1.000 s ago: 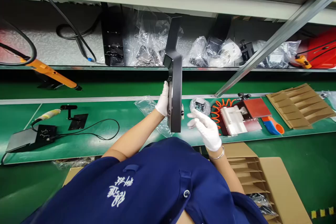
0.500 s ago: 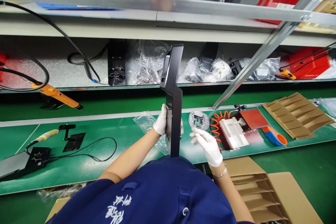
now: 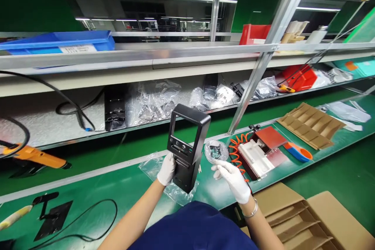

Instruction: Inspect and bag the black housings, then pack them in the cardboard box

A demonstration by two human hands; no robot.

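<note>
A black plastic housing [image 3: 187, 168] with a rectangular window and a row of small holes below it stands tilted upright over the bench. My left hand [image 3: 166, 169], in a white glove, grips it by its left side. My right hand [image 3: 233, 179], also gloved, hovers to the right of the housing, apart from it. Its fingers are loosely bent and partly apart, with nothing visible in them. Just beyond those fingertips sits a clear plastic bag of small dark parts [image 3: 216, 151]. A flat clear bag [image 3: 150, 166] lies on the bench behind the housing.
On the green bench at right are a red and white fixture [image 3: 258, 158] with an orange coiled hose, a blue-orange tape roll [image 3: 298, 152] and cardboard dividers [image 3: 310, 125]. An orange screwdriver [image 3: 41, 157] hangs at left. A shelf with bagged parts [image 3: 155, 103] runs behind.
My left hand has turned the housing from edge-on so its windowed face shows, and it sits lower in view. The camera view has tilted up and shifted right. My right hand remains beside it.
</note>
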